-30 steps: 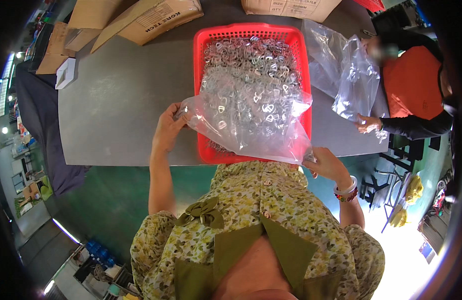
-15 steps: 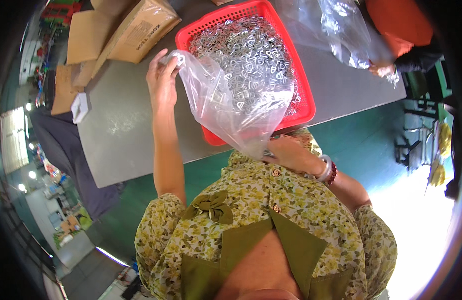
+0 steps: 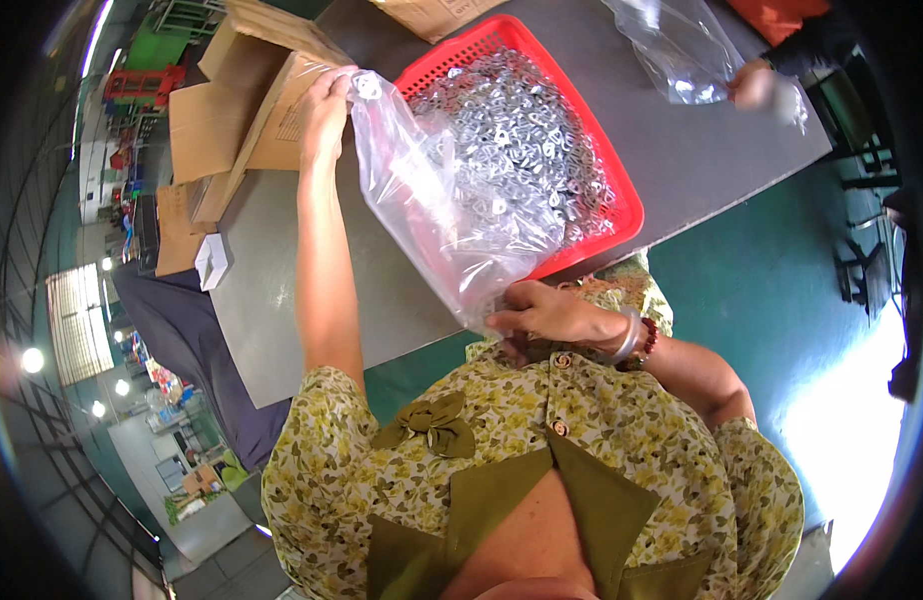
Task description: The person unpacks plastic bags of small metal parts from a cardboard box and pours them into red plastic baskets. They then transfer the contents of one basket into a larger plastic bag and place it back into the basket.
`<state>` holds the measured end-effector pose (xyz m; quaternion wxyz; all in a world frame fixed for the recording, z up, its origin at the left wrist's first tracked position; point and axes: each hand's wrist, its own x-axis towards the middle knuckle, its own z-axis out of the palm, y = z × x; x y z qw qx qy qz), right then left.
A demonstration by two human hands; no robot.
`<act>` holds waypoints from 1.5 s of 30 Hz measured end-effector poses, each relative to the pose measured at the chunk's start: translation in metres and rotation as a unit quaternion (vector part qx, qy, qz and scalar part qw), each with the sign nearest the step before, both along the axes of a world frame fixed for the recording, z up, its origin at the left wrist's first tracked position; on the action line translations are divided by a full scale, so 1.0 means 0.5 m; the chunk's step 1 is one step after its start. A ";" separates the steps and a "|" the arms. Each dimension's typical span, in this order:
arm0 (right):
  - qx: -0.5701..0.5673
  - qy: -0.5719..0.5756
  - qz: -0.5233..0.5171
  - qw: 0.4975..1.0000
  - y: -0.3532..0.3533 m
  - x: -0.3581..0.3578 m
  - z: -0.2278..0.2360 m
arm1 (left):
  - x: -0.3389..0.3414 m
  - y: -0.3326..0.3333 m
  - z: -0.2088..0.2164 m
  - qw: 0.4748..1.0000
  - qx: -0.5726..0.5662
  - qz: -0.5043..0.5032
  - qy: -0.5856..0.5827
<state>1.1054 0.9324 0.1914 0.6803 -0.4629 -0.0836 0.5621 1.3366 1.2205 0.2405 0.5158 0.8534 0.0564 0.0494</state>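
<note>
A clear plastic bag is stretched slantwise across the left side of a red plastic basket. My left hand grips the bag's far end, fingers closed around the gathered film. Beside those fingertips, a silver metal piece shows at the bag's corner. Close to my waist, my right hand is closed on the near end of the same bag, with its fingertips partly hidden. Heaped inside the basket are many small silver metal rings, flat and roughly D-shaped; some show through the film.
The basket stands on a grey table. An open cardboard box and a small white box are at the left, and another carton lies at the far edge. Across the table, another person's hand holds a clear bag.
My left hand has moved farther out, pulling the bag longer and straighter. The right hand has shifted slightly left and nearer my body. The whole view has also shifted a little.
</note>
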 end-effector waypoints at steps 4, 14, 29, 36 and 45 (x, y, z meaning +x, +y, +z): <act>-0.010 -0.009 -0.107 0.994 -0.058 0.009 0.012 | 0.023 0.004 0.065 0.965 0.230 -0.010 -0.125; 0.004 0.100 -0.295 0.950 -0.162 -0.002 0.001 | 0.158 -0.009 0.068 0.890 0.456 0.018 0.022; -0.318 -0.502 -0.309 0.742 -0.161 0.021 0.086 | 0.075 -0.114 0.197 0.942 0.283 -0.037 -0.178; -0.253 -0.531 -0.228 0.776 -0.162 0.007 0.094 | 0.018 -0.162 0.187 0.940 0.240 -0.004 -0.242; -0.122 -0.576 -0.166 0.791 -0.164 0.003 0.097 | -0.064 -0.164 0.284 0.934 0.052 0.061 -0.348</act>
